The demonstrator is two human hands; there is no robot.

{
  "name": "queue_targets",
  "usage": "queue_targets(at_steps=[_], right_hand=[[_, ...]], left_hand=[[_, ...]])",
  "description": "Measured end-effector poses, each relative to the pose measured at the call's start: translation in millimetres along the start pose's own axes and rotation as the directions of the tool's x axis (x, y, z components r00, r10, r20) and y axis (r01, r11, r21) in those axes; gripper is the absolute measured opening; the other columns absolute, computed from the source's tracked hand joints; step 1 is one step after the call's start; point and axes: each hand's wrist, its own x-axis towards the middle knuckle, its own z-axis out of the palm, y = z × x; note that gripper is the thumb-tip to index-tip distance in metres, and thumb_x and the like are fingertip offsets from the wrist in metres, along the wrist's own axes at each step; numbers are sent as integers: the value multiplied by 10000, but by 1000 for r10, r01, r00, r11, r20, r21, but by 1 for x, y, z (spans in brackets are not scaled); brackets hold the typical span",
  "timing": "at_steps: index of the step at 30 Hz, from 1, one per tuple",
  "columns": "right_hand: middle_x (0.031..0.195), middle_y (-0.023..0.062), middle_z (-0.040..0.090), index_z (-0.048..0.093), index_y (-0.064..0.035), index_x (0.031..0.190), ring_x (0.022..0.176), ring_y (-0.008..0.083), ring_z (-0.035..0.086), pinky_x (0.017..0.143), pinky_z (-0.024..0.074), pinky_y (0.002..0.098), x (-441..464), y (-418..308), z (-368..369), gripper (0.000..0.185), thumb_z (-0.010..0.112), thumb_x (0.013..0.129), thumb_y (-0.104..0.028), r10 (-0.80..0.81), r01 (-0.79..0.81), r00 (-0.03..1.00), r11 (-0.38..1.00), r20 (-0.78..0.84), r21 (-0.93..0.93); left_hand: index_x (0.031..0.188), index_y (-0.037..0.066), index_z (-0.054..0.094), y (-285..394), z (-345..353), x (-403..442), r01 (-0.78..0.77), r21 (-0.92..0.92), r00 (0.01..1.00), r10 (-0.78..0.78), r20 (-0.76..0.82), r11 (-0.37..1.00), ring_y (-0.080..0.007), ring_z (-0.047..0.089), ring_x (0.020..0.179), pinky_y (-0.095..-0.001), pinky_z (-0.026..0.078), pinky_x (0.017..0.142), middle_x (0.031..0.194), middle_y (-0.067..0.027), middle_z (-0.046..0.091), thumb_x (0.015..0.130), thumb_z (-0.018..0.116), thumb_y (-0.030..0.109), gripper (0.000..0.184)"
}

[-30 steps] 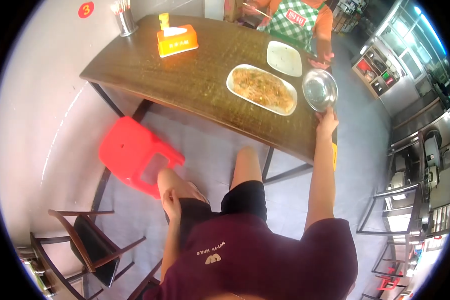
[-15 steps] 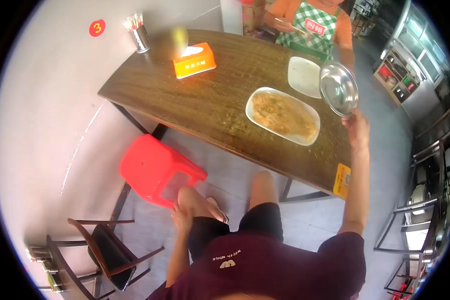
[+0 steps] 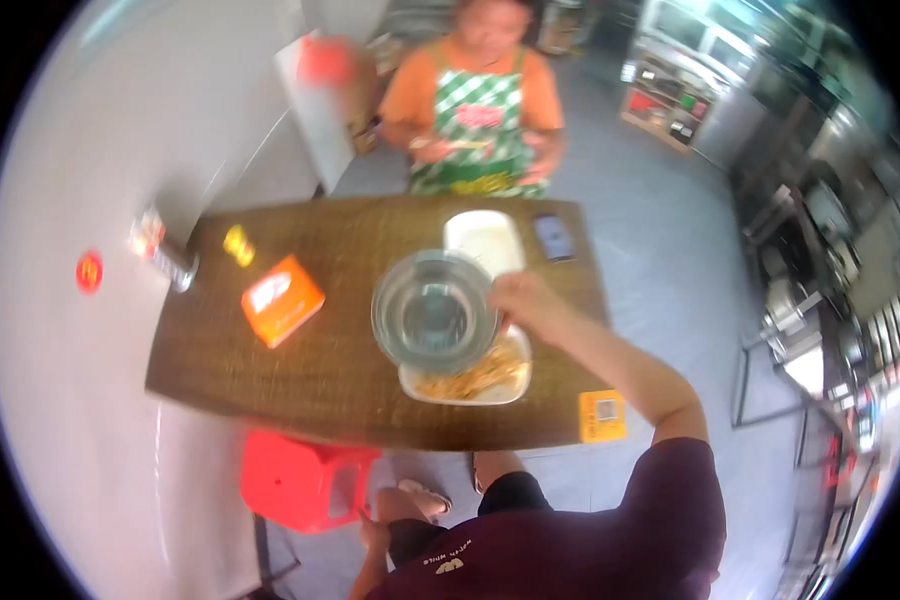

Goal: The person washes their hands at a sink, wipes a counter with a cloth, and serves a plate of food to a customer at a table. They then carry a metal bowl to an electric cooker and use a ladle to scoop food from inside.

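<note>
A round, shiny metal bowl (image 3: pixel 394 322) hangs over the middle of the wooden table (image 3: pixel 350 405), its rim pinched in my right hand (image 3: pixel 522 302). Partly hidden beneath it is a white rectangular plate (image 3: pixel 523 391) of orange-brown shredded food (image 3: pixel 460 384). A second white plate (image 3: pixel 478 226) lies farther back, its near end covered by the bowl and my hand. My left hand (image 3: pixel 373 535) rests low beside my knee, fingers stretched out against the leg and holding nothing.
An orange tissue box (image 3: pixel 292 318), a small yellow item (image 3: pixel 238 245), a blurred cup of sticks (image 3: pixel 170 255) and a phone (image 3: pixel 554 238) are on the table. Across it stands a person in a checked apron (image 3: pixel 478 110). A red stool (image 3: pixel 295 485) stands by the near edge.
The bowl and my right hand have moved from the table's right side leftward, over the food plate. My view has turned, bringing the phone and more of the other person into sight.
</note>
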Motion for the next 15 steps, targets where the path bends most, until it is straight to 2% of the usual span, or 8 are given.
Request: queue_targets(at_steps=[1, 2, 4, 7, 9, 12, 14, 15], right_hand=[[620, 68, 565, 574, -11, 704, 499, 120, 535, 448, 440, 237, -32, -20, -9, 112, 552, 752, -109, 1, 0, 999, 999, -38, 36], [611, 55, 557, 560, -4, 687, 519, 109, 535, 454, 434, 233, -66, -37, -17, 132, 550, 759, -114, -18, 18, 993, 1000, -112, -3], [599, 46, 548, 542, 7, 667, 547, 112, 542, 466, 434, 232, -135, -46, -38, 154, 545, 761, -115, 59, -44, 974, 996, -218, 75], [581, 32, 527, 515, -21, 625, 537, 97, 516, 475, 419, 229, -237, -34, -53, 185, 559, 757, -143, 42, -34, 869, 999, -493, 25], [607, 44, 546, 568, 6, 711, 547, 96, 513, 492, 427, 236, -309, -29, -60, 191, 550, 761, -177, 209, -216, 712, 974, -670, 73], [571, 43, 537, 579, 18, 715, 519, 92, 502, 470, 404, 241, -407, 12, -72, 183, 552, 750, -158, 270, -250, 371, 950, -888, 185], [548, 48, 533, 566, 19, 666, 482, 102, 496, 443, 403, 233, -461, 24, -78, 133, 536, 720, -98, 313, -106, 186, 949, -931, 298], [543, 50, 533, 563, 20, 656, 473, 104, 494, 437, 404, 233, -487, 39, -85, 126, 531, 713, -88, 318, -101, 91, 946, -944, 309]], left_hand=[[1315, 49, 154, -19, 8, 8, -419, -18, 908, 419, -22, 908, -388, 506, 962, -420, 402, 820, 1068, -278, 488, 711, 578, 215, 755], [1239, 22, 322, -14, 7, 5, -496, 29, 868, 496, -18, 868, -379, 498, 981, -416, 400, 841, 1041, -272, 507, 694, 554, 178, 613], [1211, 30, 362, 22, -14, -12, -595, 131, 792, 549, 267, 793, -339, 523, 929, -396, 413, 802, 1011, -233, 533, 724, 536, 235, 556], [1168, 43, 422, 124, -30, -35, -790, 194, 492, 411, 767, 582, -278, 561, 851, -367, 431, 744, 967, -174, 572, 768, 509, 320, 494], [1140, 51, 462, 206, -18, -81, -881, 79, 248, 311, 917, 466, -238, 586, 799, -347, 443, 705, 937, -135, 598, 798, 491, 376, 473], [1183, 44, 424, 302, 30, -170, -833, -445, -325, 362, 874, 328, -156, 555, 910, -268, 427, 777, 1007, -128, 570, 846, 484, 338, 451], [1180, 46, 431, 366, 25, -272, -754, -449, -390, 224, 893, 480, -149, 567, 880, -271, 435, 759, 1011, -104, 572, 867, 463, 310, 411], [1172, 37, 439, 387, 52, -287, -779, -507, -461, 211, 862, 370, -152, 571, 855, -272, 437, 753, 1007, -95, 570, 866, 467, 313, 413]])
